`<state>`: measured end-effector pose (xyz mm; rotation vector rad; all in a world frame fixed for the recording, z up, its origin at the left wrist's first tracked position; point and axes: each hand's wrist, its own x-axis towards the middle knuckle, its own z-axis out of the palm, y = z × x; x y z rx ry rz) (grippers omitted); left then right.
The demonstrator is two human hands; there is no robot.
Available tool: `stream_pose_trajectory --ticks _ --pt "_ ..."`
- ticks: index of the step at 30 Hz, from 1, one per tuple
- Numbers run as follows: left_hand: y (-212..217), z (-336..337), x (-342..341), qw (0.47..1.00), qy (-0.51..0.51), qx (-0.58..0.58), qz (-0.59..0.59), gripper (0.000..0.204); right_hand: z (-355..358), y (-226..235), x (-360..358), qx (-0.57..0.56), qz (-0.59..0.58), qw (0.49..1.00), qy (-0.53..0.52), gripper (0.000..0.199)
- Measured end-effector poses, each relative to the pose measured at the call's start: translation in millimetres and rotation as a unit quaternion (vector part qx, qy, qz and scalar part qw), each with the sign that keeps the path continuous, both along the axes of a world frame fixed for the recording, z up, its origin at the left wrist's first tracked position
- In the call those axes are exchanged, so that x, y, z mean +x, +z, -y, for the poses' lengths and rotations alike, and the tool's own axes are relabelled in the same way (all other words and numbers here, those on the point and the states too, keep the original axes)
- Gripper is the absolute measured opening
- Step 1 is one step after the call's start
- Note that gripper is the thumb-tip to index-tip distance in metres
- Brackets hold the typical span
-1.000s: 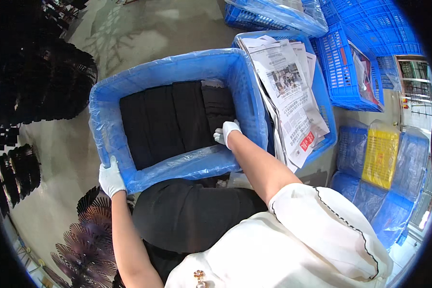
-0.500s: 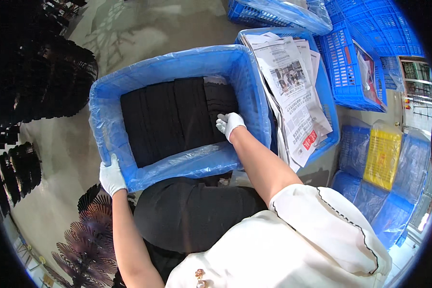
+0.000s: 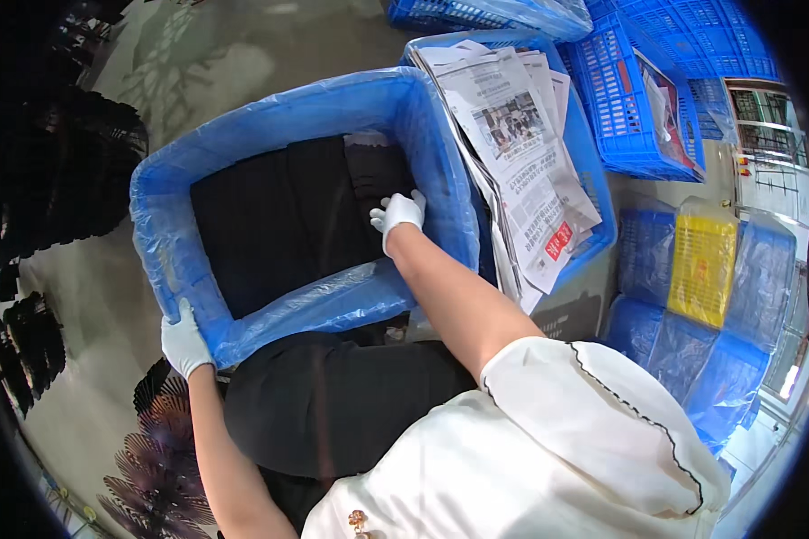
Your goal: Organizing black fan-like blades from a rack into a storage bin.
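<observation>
A blue crate (image 3: 144,202) lined with clear blue plastic film stands in front of my legs. Flat black pieces (image 3: 261,220), like folded cloth, are packed in rows inside it. My left hand (image 3: 186,341), in a white glove, grips the rim at the crate's near left corner, thumb on the inner side. My right hand (image 3: 398,216), gloved too, rests at the right end of the black pieces, beside a shorter black stack (image 3: 375,171). Its fingers are apart, and I see nothing held in them; the fingertips press against the dark pieces.
Right of the crate, a blue crate (image 3: 609,211) holds stacked newspapers (image 3: 521,148). More blue crates (image 3: 625,117) stand at the far right. Film-wrapped baskets, one yellow (image 3: 703,269), sit at right. Dark leaf-like pieces (image 3: 157,449) hang or stand along the left.
The view has shifted, so the crate sits further left in the picture. My right hand's fingers have spread over the black pieces; my left hand stays on the rim.
</observation>
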<state>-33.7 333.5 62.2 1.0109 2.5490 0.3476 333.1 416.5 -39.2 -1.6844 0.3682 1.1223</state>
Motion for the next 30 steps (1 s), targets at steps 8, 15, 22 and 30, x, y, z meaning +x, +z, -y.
stream_pose_trajectory --ticks 8,15,22,30 --pt "-6.1 4.5 -5.7 1.0 0.01 -0.004 0.012 0.054 -26.8 17.5 -16.9 -0.177 0.177 0.952 0.175 0.031" --pt "-11.4 5.7 -11.9 1.0 -0.005 -0.005 0.006 0.054 -41.1 20.6 -24.5 -0.33 0.339 0.817 0.329 0.028" --pt "-11.3 5.6 -14.0 1.0 -0.008 0.001 0.0 0.053 -35.1 6.9 -27.6 -0.315 0.378 0.811 0.317 0.028" --pt "-7.0 2.2 -1.7 0.999 -0.006 0.034 0.023 0.051 -32.0 -30.3 -26.4 -0.196 0.414 0.879 0.131 0.039"
